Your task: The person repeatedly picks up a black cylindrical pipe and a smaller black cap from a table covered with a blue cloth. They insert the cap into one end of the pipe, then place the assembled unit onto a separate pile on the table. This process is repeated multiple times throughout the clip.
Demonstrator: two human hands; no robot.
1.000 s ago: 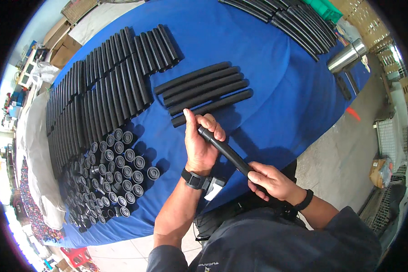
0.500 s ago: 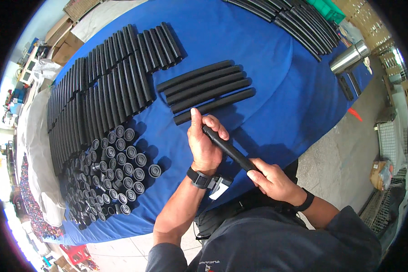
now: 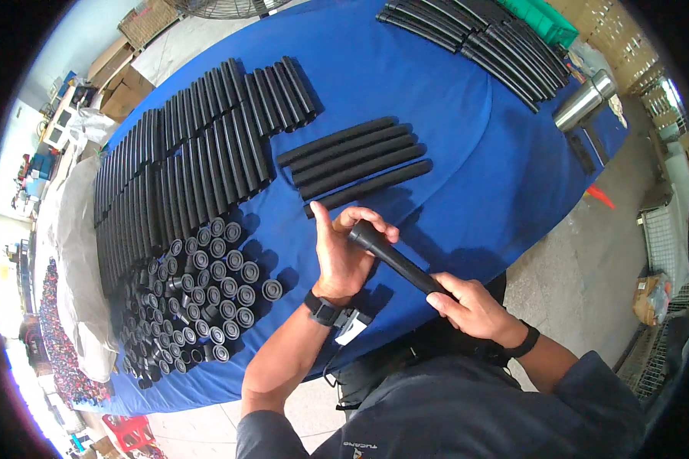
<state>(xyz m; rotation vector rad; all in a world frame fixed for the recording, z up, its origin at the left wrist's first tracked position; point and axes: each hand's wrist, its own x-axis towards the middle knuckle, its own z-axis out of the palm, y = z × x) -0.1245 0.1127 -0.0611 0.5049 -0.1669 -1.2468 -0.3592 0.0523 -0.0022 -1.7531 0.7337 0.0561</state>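
A black tube [image 3: 403,265] slants across in front of me, its wider, flared end up and to the left. My right hand [image 3: 471,306] is closed around the lower end. Beside the flared end, my left hand [image 3: 348,249] is open, thumb stretched up and fingers reaching behind the tube. Just beyond it, several black tubes [image 3: 360,157] lie in a small group on the blue cloth. Many round black rubber caps [image 3: 218,270] stand and lie to the left of my left forearm.
Rows of black tubes [image 3: 199,145] cover the table's left side. More long black tubes [image 3: 505,57] lie at the far right by a green crate [image 3: 543,21]. A metal cylinder [image 3: 586,101] stands near the right edge. A white plastic sheet [image 3: 76,252] hangs at the left.
My left hand has loosened from the tube's upper end, and the flared end now shows. The right hand keeps its hold. The whole view has shifted slightly.
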